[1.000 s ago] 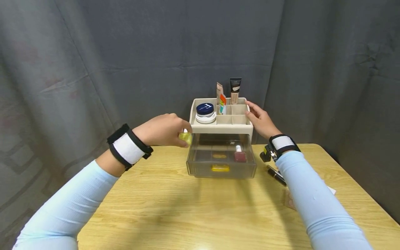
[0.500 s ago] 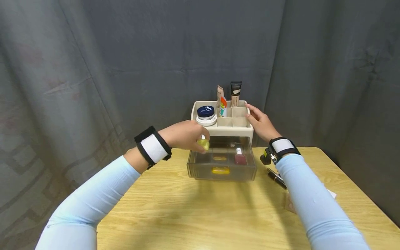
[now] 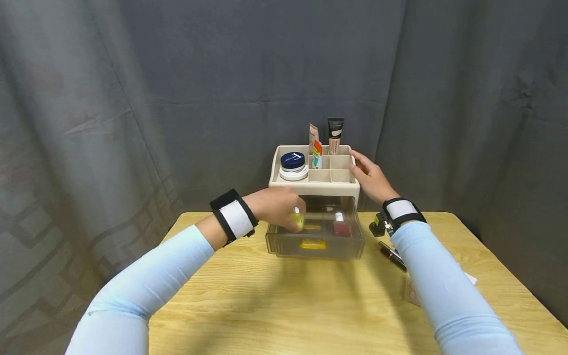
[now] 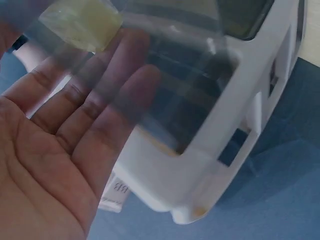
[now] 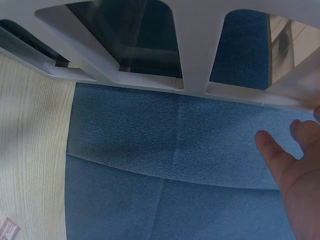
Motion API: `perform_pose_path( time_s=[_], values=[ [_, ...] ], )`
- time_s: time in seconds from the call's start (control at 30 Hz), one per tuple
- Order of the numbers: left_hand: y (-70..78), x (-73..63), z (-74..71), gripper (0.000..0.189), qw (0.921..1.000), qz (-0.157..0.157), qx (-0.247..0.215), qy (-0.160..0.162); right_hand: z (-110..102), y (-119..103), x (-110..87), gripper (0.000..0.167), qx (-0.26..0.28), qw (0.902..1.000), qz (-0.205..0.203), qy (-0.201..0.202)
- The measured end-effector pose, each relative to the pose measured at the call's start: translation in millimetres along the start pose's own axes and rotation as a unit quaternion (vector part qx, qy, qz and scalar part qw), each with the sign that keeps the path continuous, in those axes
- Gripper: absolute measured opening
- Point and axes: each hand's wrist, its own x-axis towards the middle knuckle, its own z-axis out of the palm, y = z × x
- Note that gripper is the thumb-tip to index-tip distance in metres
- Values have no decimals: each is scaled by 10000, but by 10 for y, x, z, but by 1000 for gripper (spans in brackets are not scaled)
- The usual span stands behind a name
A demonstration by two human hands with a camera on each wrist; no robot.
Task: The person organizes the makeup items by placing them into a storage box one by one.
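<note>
My left hand (image 3: 277, 204) reaches over the left side of the pulled-out, smoky clear drawer (image 3: 284, 242). Its fingertips pinch a small square yellow bottle (image 3: 298, 221) with a white cap. The left wrist view shows the same yellow bottle (image 4: 97, 25) at the fingertips, partly seen through the drawer's clear plastic. Inside the drawer, on the right, lies a red bottle (image 3: 341, 228) with a white cap. My right hand (image 3: 373, 181) rests on the right side of the white cosmetics organizer (image 3: 317, 189), thumb and fingers along its edge.
The organizer's top holds a dark-blue-lidded jar (image 3: 292, 159), an orange-and-white tube (image 3: 317, 154) and a black-capped tube (image 3: 335, 135). Dark pen-like sticks (image 3: 392, 256) and a pinkish box (image 3: 410, 292) lie on the table beside my right forearm. A grey curtain (image 3: 213, 98) hangs behind.
My left hand has moved right and lower with the yellow bottle, from beside the organizer to over the drawer. The right hand has stayed on the organizer.
</note>
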Motion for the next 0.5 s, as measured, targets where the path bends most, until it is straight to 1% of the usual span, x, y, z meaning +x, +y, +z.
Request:
perform_pose_path(
  time_s=[0.23,0.4,0.5],
  values=[
    [-18,81,111,34,9990,-120,417,-135,-35,-5,-8,54,-10,10000,-5,25],
    [-3,108,167,34,9984,-197,458,-263,-42,1,-19,54,-100,9999,29,18],
    [8,106,179,34,9983,-230,469,-264,-53,-5,-28,54,-79,10000,-6,21]
  ],
)
